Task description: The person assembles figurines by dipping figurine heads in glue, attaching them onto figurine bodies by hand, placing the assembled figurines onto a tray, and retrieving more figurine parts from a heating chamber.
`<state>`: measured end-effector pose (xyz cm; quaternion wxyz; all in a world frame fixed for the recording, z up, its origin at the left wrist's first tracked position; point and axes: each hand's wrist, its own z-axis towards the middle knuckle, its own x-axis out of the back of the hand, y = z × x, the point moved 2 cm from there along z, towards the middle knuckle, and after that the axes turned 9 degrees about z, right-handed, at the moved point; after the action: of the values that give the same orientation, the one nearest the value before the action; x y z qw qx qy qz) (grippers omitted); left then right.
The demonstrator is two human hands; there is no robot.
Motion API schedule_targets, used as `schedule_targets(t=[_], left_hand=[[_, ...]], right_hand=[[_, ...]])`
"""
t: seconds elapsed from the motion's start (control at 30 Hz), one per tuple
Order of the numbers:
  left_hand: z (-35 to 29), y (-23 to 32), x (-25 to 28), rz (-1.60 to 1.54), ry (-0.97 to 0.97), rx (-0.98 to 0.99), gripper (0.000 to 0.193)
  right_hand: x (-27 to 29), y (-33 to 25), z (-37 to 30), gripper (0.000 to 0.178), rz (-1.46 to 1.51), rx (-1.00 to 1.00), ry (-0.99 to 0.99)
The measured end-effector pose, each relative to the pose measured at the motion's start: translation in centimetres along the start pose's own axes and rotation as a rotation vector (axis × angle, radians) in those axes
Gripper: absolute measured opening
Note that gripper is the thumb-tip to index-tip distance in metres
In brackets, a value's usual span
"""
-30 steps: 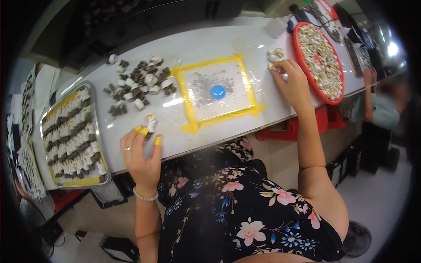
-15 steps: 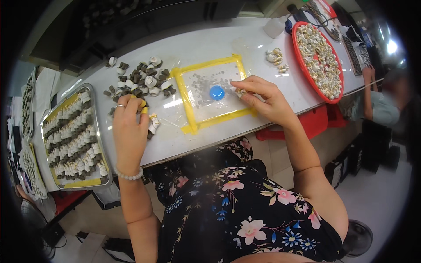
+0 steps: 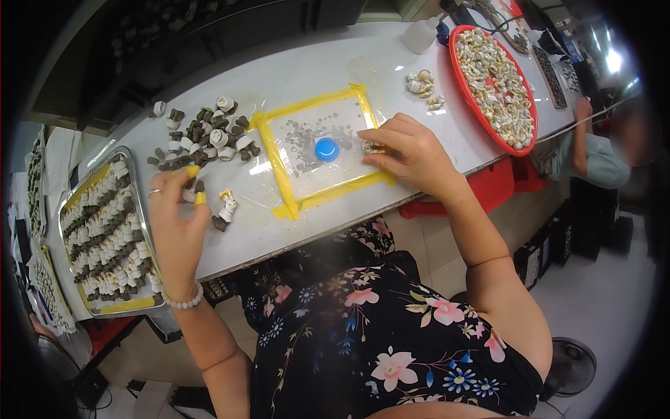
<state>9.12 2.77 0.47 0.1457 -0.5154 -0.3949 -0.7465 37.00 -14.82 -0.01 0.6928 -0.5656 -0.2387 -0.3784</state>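
Observation:
My left hand (image 3: 178, 216), with yellow covers on its thumb and a fingertip, pinches a small dark-and-white figurine base (image 3: 199, 187). Next to it on the table lies an assembled white figurine (image 3: 227, 207) with gold touches and a dark base. Beyond is a heap of similar dark-and-white bases (image 3: 209, 136). My right hand (image 3: 415, 153) is closed on a small white-and-gold figurine top (image 3: 373, 146), partly hidden by the fingers. That hand is over the right side of a yellow-taped sheet (image 3: 286, 199), where a blue cap (image 3: 326, 149) sits among grey spots.
A metal tray (image 3: 145, 230) of figurines in rows stands at the left. At the right are a red basket (image 3: 457, 77) full of white-and-gold pieces, a few loose pieces (image 3: 421, 84), and a translucent bottle (image 3: 419, 35). Another person's arm (image 3: 581, 140) shows at far right.
My left hand has drawn back from the heap with a base between its fingers. My right hand keeps its piece near the sheet's right side. The whole view has shifted slightly.

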Motion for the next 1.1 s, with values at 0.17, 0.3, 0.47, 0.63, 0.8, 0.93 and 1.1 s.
schedule_targets(t=[0.17,0.3,0.47,0.63,0.8,0.93,1.1], left_hand=[[-1.5,-0.2,-0.8,-0.769,0.079,0.150,0.035],[-2.8,1.7,-2.0,-1.334,0.002,0.163,0.039],[-3.9,4.1,-4.7,-1.566,-0.169,0.242,0.044],[-4.1,5.9,-5.7,-1.603,-0.165,0.272,0.038],[-3.9,6.9,-6.7,-1.573,-0.140,0.271,0.038],[-3.7,7.3,-7.7,-1.586,-0.131,0.309,0.037],[-3.6,7.2,-8.7,-1.520,-0.130,0.330,0.034]], right_hand=[[0.4,-0.1,0.6,0.028,-0.059,0.045,-0.008],[0.4,-0.5,1.2,0.024,0.049,0.003,-0.033],[-1.4,-1.7,3.0,0.021,0.156,0.043,-0.057],[-1.8,-1.8,3.7,0.019,0.064,0.103,-0.112],[-1.7,-2.7,4.2,0.015,-0.086,0.115,-0.169],[-1.8,-2.5,4.1,0.017,-0.035,0.137,-0.142],[-1.4,-2.4,3.0,0.024,0.377,-0.114,-0.015]])
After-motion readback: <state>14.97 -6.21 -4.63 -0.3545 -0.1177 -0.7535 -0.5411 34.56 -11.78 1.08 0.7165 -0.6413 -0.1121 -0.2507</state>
